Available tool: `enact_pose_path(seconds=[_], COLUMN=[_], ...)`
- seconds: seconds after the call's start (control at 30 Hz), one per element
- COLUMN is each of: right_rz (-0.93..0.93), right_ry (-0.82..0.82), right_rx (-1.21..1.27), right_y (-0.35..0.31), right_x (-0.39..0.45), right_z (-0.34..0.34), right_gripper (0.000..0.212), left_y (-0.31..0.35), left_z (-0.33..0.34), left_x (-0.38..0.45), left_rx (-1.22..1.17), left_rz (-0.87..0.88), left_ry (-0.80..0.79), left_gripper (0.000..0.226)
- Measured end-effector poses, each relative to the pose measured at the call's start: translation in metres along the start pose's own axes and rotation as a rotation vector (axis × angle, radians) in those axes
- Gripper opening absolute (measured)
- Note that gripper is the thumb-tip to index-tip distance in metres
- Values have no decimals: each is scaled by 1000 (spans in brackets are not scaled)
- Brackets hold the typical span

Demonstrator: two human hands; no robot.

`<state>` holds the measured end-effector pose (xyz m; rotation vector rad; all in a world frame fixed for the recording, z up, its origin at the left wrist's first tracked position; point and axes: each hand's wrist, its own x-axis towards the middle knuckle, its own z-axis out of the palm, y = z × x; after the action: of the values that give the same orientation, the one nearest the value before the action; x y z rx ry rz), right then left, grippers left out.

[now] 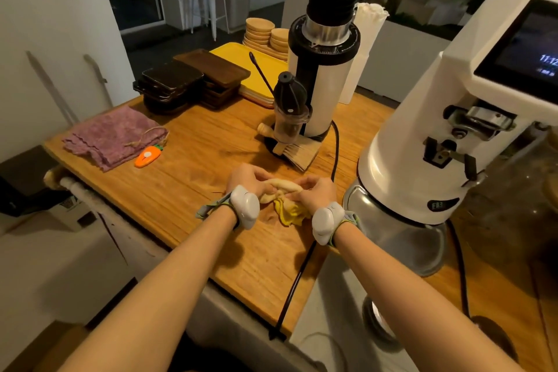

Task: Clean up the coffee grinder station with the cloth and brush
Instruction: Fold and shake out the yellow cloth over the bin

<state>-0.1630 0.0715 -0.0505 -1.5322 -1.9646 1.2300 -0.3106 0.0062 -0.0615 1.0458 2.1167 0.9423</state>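
A yellow cloth [287, 205] lies bunched on the wooden counter [193, 178] in front of me. My left hand [249, 178] grips its left end and my right hand [315, 190] grips its right end, fingers curled round the fabric. Just beyond the hands, a wooden-handled brush [297, 152] lies at the foot of a small black-and-white grinder [320, 69], which has a black bellows and clear dosing cup at its front. A large white grinder [453, 118] with a screen stands at the right.
A folded purple cloth [111, 136] and an orange carrot-shaped item [148, 155] lie at the left. Dark trays [193, 81], yellow trays [256, 69] and wooden saucers [265, 36] are stacked at the back. A black cable [302, 266] runs over the counter's front edge.
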Motion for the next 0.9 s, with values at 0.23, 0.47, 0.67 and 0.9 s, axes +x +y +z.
enact_pose_path(seconds=[0.23,0.47,0.67,0.9], right_rz=[22,37,56,99], right_ry=[64,33,-17,-80], right_rx=[26,70,20,-14], right_y=[-5,-7,-9,-8], right_x=[31,28,7,-34], right_z=[-2,-5,-3,0], right_gripper=[20,17,16,25], left_y=[14,9,-8,-22], left_z=[5,6,0,-11], left_x=[36,36,11,-29], left_rx=[-2,-75,-199,-252], left_rz=[0,-2,-17,-1], left_ry=[31,11,-62,-141], left_gripper=[25,31,32,35])
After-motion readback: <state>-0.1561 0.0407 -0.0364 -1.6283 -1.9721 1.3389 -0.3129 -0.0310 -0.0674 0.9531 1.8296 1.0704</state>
